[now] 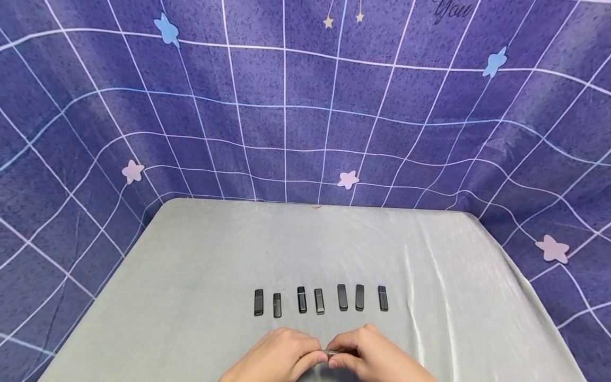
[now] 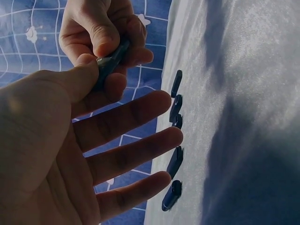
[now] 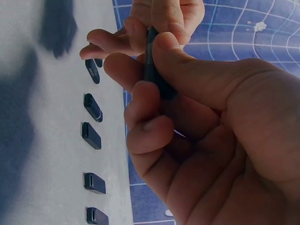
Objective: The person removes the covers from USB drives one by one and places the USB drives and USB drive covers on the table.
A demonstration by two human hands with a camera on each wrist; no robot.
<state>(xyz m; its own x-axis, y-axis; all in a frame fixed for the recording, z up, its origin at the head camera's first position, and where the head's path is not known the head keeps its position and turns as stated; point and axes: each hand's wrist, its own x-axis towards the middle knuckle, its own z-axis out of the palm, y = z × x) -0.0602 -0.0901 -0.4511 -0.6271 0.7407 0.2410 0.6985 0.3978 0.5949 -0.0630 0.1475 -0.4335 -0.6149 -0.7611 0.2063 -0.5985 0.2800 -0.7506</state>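
Note:
A dark USB flash drive (image 3: 152, 56) is held up between both hands, close to the front of the table. My left hand (image 1: 281, 354) pinches one end of it between thumb and index finger, its other three fingers (image 2: 133, 157) stretched out. Around the other end, the thumb and curled fingers of my right hand (image 1: 374, 356) grip the drive. The two thumb tips nearly meet along it, and the fingers cover much of its body. Just beyond the hands, more dark flash drives lie in a row, among them one at the left end (image 1: 259, 302) and one at the right end (image 1: 383, 298).
Between these ends lie several other drives, including a middle one (image 1: 319, 301) with a lighter edge. A pale grey cloth (image 1: 200, 254) with creases on its right side covers the table. Purple gridded curtain (image 1: 305, 127) encloses the back and both sides.

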